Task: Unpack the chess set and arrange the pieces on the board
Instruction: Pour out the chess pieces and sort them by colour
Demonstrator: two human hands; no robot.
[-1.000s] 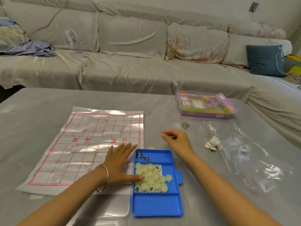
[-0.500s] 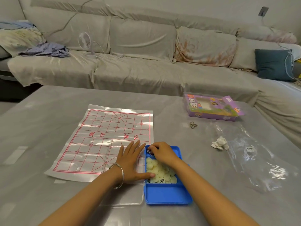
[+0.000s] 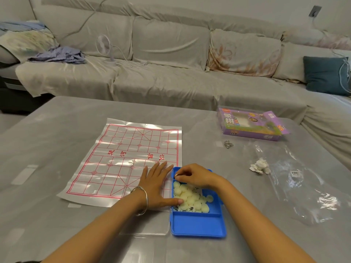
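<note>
The paper chess board (image 3: 123, 154) with red grid lines lies flat on the table. To its right sits a blue case (image 3: 197, 228), its middle compartment full of pale round chess pieces (image 3: 190, 198). The case's clear lid (image 3: 148, 224) lies open to the left, over the board's corner. My left hand (image 3: 155, 186) rests flat on that lid, thumb tip touching the pieces. My right hand (image 3: 195, 175) is curled over the case's far compartment and pinches a small metal ring (image 3: 177, 175) there.
A purple chess box (image 3: 250, 124) lies open at the far right of the table. Nearer are a second metal ring (image 3: 228, 144), a crumpled white wad (image 3: 259, 166) and a clear plastic bag (image 3: 303, 186). A covered sofa (image 3: 171, 82) runs behind the table.
My right hand came back from the middle of the table to the case's far compartment and closed on the metal ring. My left hand stayed flat beside the case.
</note>
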